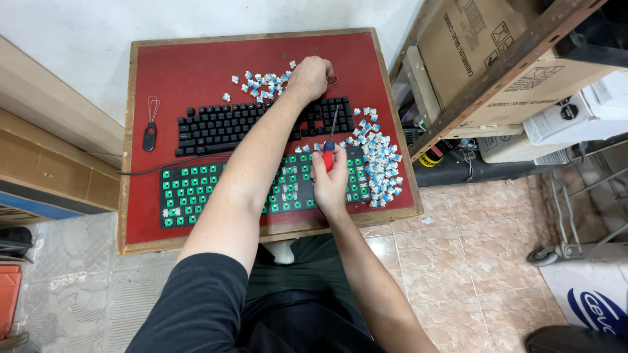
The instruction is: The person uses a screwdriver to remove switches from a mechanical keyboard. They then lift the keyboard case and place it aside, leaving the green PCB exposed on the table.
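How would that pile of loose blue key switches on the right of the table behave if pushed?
The switches are small separate pieces heaped loosely, so they would probably scatter rather than slide as one. They look light, likely tumbling easily. The heap lies close to the table's right edge, so some might drop off.

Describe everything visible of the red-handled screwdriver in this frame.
The screwdriver has a short red handle, a small blue collar and a thin bare metal shaft. The right hand grips the handle, fingers wrapped round it, so much of the handle is hidden. It stands roughly upright in the picture, shaft pointing away from the person, above the green keyboard plate. The tip reaches towards the black keyboard; whether it touches anything cannot be told.
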